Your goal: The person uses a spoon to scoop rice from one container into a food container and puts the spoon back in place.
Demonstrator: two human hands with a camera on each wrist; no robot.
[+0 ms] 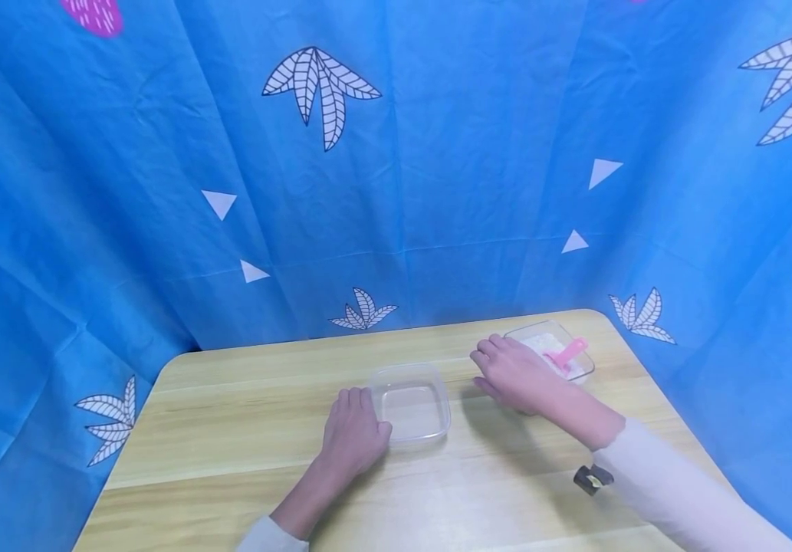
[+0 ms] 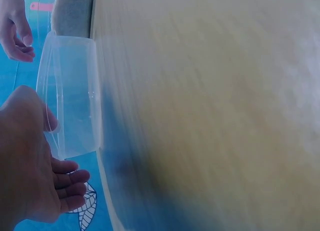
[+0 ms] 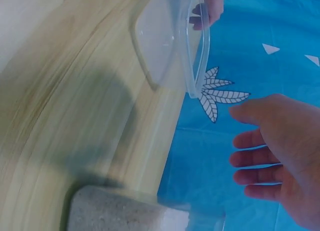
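A square clear plastic container (image 1: 447, 410) stands on the table, with nothing visible inside. My left hand (image 1: 354, 429) holds its left near corner, the thumb along the near side and the fingers at the left side. My right hand (image 1: 513, 374), fingers loosely bent and apart, hovers over the table between the two containers and holds nothing. Just behind it to the right is a second clear container (image 3: 115, 211) of white grains that look like rice. A pink scoop (image 1: 570, 353) lies in the grains, its handle pointing up over the rim.
The pale wooden table (image 1: 244, 429) has rounded far corners. A blue curtain (image 1: 465, 153) with white leaf and triangle prints hangs behind the table and on both sides. A dark band with a small tag (image 1: 593, 479) hangs by the right sleeve.
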